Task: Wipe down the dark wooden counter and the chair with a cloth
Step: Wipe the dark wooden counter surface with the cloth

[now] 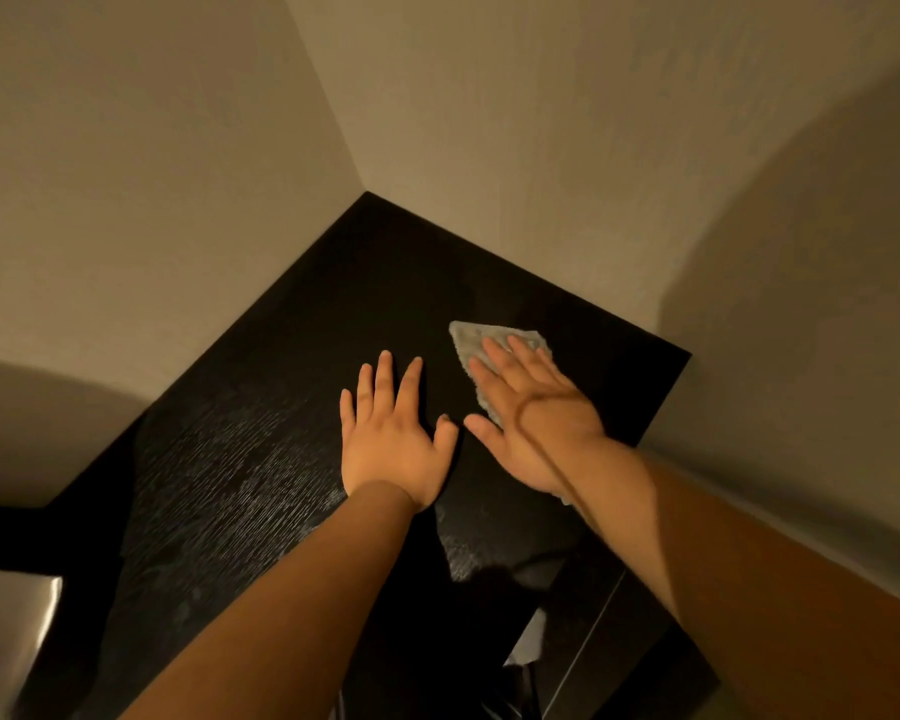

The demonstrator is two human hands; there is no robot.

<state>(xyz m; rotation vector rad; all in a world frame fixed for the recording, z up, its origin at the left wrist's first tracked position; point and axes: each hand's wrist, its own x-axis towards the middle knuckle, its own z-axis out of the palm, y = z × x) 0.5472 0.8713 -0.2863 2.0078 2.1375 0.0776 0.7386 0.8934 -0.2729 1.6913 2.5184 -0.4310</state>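
Cloth (494, 350) lay flattened under her right hand (533, 423) on the counter (261, 470); left hand (393, 439) rested open, empty. Even pressure toward the corner would have served best.

Dark counter (292, 407) shows streaky, grained wood with a dull sheen; the grey cloth (471, 340) looks nubbly.

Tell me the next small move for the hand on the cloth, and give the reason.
Probably slide the cloth forward toward the far corner of the counter. The right hand presses flat on the cloth with straight fingers, the left hand rests flat on bare wood beside it, and the stretch beyond the cloth looks dark and unstreaked, unlike the streaky near left part.
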